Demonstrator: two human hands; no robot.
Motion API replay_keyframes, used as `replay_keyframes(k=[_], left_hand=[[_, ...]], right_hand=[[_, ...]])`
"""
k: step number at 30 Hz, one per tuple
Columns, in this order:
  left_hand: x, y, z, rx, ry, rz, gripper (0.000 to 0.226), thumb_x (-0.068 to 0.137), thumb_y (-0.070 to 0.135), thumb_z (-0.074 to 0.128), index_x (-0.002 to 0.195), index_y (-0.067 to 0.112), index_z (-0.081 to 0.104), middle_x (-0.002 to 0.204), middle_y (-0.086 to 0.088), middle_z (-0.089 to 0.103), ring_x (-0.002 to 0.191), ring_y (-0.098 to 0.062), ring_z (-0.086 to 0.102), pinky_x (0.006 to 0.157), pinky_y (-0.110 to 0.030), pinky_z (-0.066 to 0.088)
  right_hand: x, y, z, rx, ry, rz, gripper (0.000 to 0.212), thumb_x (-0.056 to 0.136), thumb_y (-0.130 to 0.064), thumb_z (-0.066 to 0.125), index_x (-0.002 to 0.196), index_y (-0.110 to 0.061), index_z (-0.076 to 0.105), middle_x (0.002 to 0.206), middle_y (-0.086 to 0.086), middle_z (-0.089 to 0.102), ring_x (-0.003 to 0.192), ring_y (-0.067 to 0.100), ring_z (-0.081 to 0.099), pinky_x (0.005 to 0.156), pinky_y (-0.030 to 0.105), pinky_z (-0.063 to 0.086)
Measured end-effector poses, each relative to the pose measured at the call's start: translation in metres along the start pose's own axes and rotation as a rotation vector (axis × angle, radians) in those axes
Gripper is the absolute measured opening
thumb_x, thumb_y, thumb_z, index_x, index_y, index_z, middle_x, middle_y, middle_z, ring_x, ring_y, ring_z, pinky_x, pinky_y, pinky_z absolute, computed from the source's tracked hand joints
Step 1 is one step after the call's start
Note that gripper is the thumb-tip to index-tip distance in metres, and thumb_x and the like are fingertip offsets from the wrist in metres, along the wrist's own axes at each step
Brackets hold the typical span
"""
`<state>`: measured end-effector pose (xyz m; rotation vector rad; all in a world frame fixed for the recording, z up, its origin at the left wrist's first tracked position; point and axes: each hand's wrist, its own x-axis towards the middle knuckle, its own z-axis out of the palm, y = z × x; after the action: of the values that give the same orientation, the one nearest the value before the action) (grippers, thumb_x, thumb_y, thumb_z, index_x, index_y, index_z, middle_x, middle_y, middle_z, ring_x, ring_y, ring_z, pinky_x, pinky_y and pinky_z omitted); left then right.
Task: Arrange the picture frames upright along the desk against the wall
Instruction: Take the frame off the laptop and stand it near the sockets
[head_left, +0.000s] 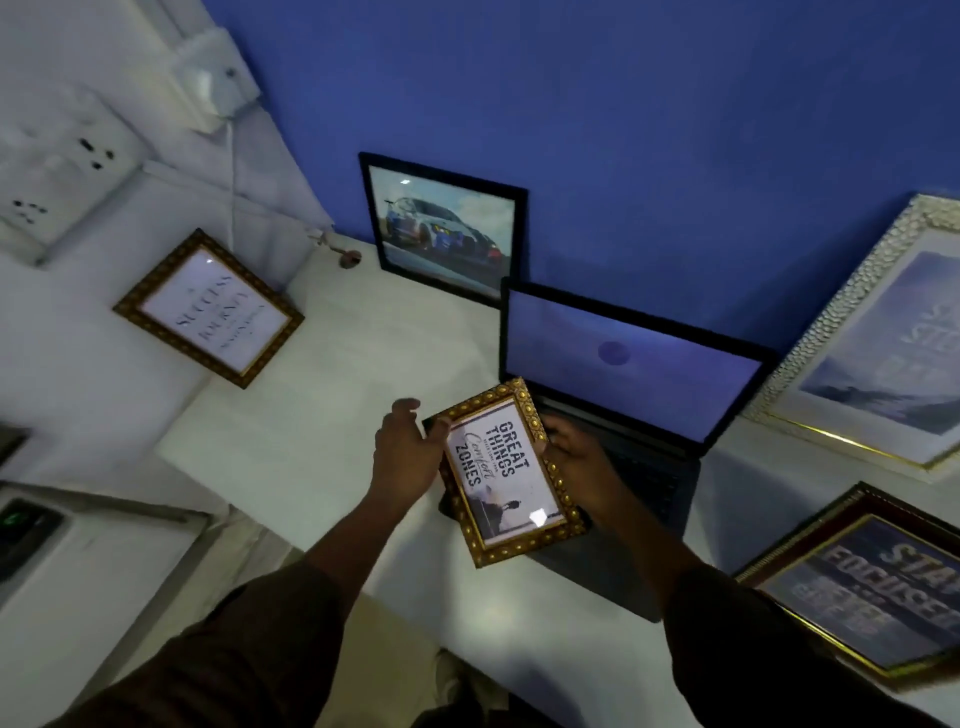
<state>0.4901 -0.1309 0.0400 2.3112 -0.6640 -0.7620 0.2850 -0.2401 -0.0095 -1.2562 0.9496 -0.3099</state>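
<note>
I hold a small gold-framed picture (506, 475) reading "Great things never came from comfort zones" above the desk (332, 395), tilted, in front of the laptop. My left hand (408, 454) grips its left edge and my right hand (582, 467) grips its right edge. A black-framed car picture (444, 228) stands upright against the blue wall. A gold-framed "Success" picture (208, 309) leans against the white wall on the left. A white-framed picture (878, 343) leans on the blue wall at right. A dark-framed "Stay focused" picture (872, 587) lies at the desk's right.
An open laptop (623, 374) sits at the desk's middle, right behind the held frame. White wall sockets (67, 171) and a plugged charger (208, 88) with a cable are on the left wall. A small dark object (350, 257) lies by the corner.
</note>
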Motion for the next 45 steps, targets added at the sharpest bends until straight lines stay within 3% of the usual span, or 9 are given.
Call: replay_keyframes(k=[6,10,15,25,27,32,37,42,45], left_hand=[[0.005,-0.024,-0.066,0.094,-0.169,0.148,0.029,0.102,0.041,0.051,0.097,0.015,0.063,0.088,-0.001,0.069,0.080,-0.017,0.063,0.065,-0.031,0.047],[0.003,-0.046,-0.096,-0.097,-0.089,0.092,0.036,0.104,0.040,0.049,0.082,0.013,0.059,0.072,0.002,0.063,0.065,-0.012,0.054,0.061,-0.030,0.042],[0.013,-0.076,-0.123,-0.267,0.020,0.024,0.036,0.105,0.035,0.047,0.089,0.006,0.062,0.076,-0.002,0.070,0.068,-0.016,0.063,0.058,-0.031,0.048],[0.083,-0.114,-0.170,-0.690,0.015,-0.219,0.041,0.104,0.035,0.051,0.101,-0.003,0.067,0.092,-0.019,0.078,0.090,-0.047,0.072,0.070,-0.043,0.056],[0.097,-0.120,-0.187,-0.779,-0.052,-0.292,0.048,0.104,0.043,0.046,0.102,0.002,0.071,0.103,-0.022,0.077,0.094,-0.043,0.073,0.071,-0.041,0.058],[0.134,-0.137,-0.222,-0.922,-0.488,-0.427,0.081,0.094,0.077,0.024,0.131,0.022,0.069,0.129,-0.014,0.070,0.121,-0.037,0.066,0.106,-0.057,0.047],[0.162,-0.142,-0.237,-1.007,-0.606,-0.431,0.084,0.093,0.079,0.025,0.136,0.020,0.066,0.138,-0.015,0.065,0.127,-0.036,0.061,0.114,-0.058,0.039],[0.186,-0.140,-0.242,-1.077,-0.621,-0.392,0.082,0.092,0.077,0.029,0.130,0.017,0.070,0.135,-0.016,0.066,0.125,-0.037,0.063,0.112,-0.059,0.040],[0.202,-0.136,-0.239,-1.084,-0.554,-0.347,0.078,0.096,0.071,0.027,0.131,0.016,0.069,0.133,-0.016,0.068,0.122,-0.036,0.065,0.109,-0.061,0.043]], right_hand=[[0.025,-0.050,0.048,-0.085,-0.221,-0.102,0.027,0.102,-0.011,0.060,0.127,-0.004,0.066,0.114,0.019,0.076,0.105,0.035,0.073,0.088,0.048,0.058],[0.041,-0.084,0.071,-0.178,-0.287,-0.086,0.023,0.098,-0.017,0.067,0.121,-0.014,0.070,0.101,0.016,0.080,0.094,0.034,0.077,0.083,0.050,0.061],[0.062,-0.105,0.092,-0.200,-0.226,-0.022,0.023,0.095,-0.029,0.070,0.115,-0.017,0.074,0.102,0.013,0.080,0.095,0.033,0.077,0.088,0.046,0.060],[0.076,-0.104,0.199,0.221,0.053,0.242,0.049,0.104,-0.051,0.046,0.114,-0.014,0.077,0.108,0.012,0.080,0.101,0.034,0.076,0.093,0.050,0.059],[0.084,-0.105,0.220,0.228,0.118,0.264,0.051,0.103,-0.055,0.045,0.111,-0.017,0.079,0.104,0.009,0.081,0.095,0.032,0.078,0.089,0.048,0.061],[0.120,-0.119,0.256,0.169,0.174,0.237,0.048,0.103,-0.054,0.047,0.108,-0.018,0.079,0.098,0.006,0.082,0.087,0.027,0.080,0.077,0.041,0.065],[0.150,-0.132,0.273,0.128,0.170,0.225,0.051,0.103,-0.057,0.043,0.108,-0.019,0.078,0.097,0.003,0.082,0.084,0.022,0.080,0.064,0.032,0.064],[0.166,-0.138,0.276,0.195,0.180,0.252,0.059,0.098,-0.069,0.035,0.105,-0.027,0.076,0.102,0.003,0.081,0.102,0.030,0.076,0.094,0.050,0.059],[0.175,-0.141,0.277,0.260,0.172,0.280,0.070,0.087,-0.078,0.037,0.121,-0.028,0.071,0.120,0.010,0.076,0.111,0.033,0.072,0.101,0.055,0.055]])
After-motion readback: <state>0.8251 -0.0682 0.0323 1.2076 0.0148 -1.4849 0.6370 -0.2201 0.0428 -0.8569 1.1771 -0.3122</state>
